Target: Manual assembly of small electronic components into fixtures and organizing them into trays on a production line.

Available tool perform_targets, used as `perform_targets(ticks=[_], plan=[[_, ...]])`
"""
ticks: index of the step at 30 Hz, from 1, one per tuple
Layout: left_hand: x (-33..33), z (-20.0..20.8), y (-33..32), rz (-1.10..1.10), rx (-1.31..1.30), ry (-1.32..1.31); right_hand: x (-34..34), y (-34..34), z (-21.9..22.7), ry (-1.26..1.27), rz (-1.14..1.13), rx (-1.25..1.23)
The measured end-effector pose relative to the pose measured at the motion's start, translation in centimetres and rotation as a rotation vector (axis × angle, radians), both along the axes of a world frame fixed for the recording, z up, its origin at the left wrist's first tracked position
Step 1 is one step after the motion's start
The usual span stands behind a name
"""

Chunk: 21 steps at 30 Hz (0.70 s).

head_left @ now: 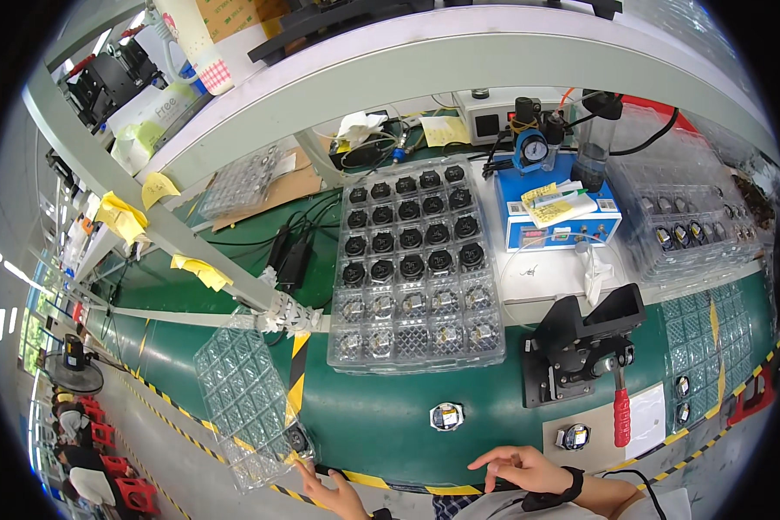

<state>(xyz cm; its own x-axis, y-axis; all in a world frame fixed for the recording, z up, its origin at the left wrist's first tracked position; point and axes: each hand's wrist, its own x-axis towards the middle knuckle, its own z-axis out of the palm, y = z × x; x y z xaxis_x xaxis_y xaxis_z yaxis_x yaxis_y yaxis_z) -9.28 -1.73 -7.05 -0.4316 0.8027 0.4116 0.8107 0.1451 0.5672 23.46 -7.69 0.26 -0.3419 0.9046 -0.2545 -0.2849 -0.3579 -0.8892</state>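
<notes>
My left hand (334, 496) is at the front edge of the table with its fingers apart, fingertips at the near corner of a clear plastic tray (243, 381). Whether they touch it I cannot tell. One black round part (297, 438) sits in that corner. My right hand (524, 471), a black strap round its wrist, hovers over the table edge, its index finger stretched leftward and nothing in it. Ahead of it a small round electronic module (447, 417) lies on the green mat. To its right another round module (573, 437) rests on a sheet.
Stacked clear trays (416, 338) in the middle hold rows of black round parts and metallic ones. A black hand press (572, 355) with a red lever stands at right. Behind it is a blue dispenser box (524, 234). More trays (693, 217) are piled far right.
</notes>
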Motion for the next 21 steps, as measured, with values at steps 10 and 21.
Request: perform_targets(ticks=[10, 21], plan=[[0.9, 3.9, 3.2, -0.056, -0.086, 0.217, 0.6, -0.4, 0.6, 0.004, 0.014, 0.019], [9.9, 10.0, 13.4, -0.632, -0.023, 0.068, 1.9, -3.4, 0.5, -0.051, -0.002, 0.001]])
